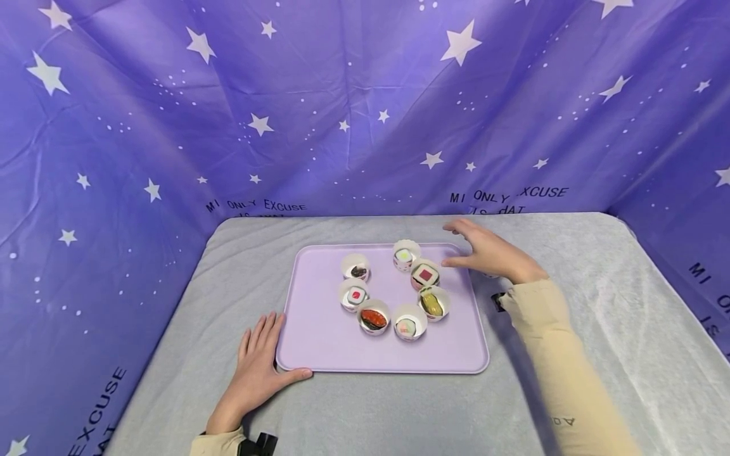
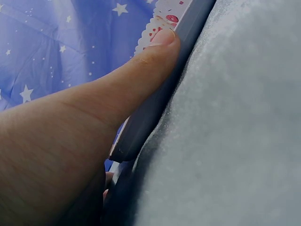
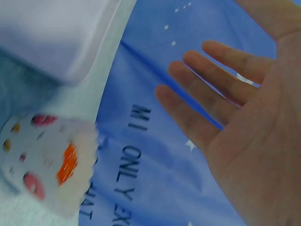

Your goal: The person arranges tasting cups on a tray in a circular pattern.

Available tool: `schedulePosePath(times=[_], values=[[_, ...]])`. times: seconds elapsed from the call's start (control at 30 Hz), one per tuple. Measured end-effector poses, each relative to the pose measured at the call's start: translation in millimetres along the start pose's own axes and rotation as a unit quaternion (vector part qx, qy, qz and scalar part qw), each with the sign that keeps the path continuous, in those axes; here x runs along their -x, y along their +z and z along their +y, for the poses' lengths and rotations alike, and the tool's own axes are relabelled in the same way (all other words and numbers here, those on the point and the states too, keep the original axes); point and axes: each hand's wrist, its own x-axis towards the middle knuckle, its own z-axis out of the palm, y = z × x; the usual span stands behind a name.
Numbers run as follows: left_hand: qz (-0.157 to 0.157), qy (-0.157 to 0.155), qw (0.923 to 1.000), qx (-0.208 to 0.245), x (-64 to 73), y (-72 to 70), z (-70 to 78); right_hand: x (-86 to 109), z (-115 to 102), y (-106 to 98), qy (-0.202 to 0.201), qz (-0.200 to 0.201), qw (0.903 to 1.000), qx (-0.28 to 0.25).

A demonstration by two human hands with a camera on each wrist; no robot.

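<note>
A lilac tray (image 1: 325,345) lies on the table, bearing several small paper cups in a rough ring. Each cup holds a toy-like sushi piece, among them an orange-red roe piece (image 1: 374,318), a yellow piece (image 1: 431,304) and a roll with a square red centre (image 1: 425,275). My left hand (image 1: 259,367) rests at the tray's front left corner, fingers straight along the left side, thumb on the front edge. Above the back right corner, my right hand (image 1: 493,250) is held with fingers spread and nothing in them. Beside the tray, a patterned paper cup (image 3: 35,155) with something orange inside is mostly hidden by that hand in the head view.
Grey cloth (image 1: 604,304) covers the table. A purple curtain (image 1: 319,76) with white stars hangs behind it and along both sides. The cups stand around the middle and back right of the tray.
</note>
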Motion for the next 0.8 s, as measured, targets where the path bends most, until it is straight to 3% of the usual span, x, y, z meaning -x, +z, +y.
schedulePosePath(times=[0.5, 0.8], values=[[0.013, 0.010, 0.9999, -0.003, -0.2, 1.4, -2.0, 26.3, 41.8, -1.3, 0.018, 0.011, 0.9998, -0.007], [0.012, 0.011, 0.9999, -0.005, 0.3, 2.1, -1.5, 33.7, 53.6, -1.0, 0.023, 0.019, 0.9995, -0.012]])
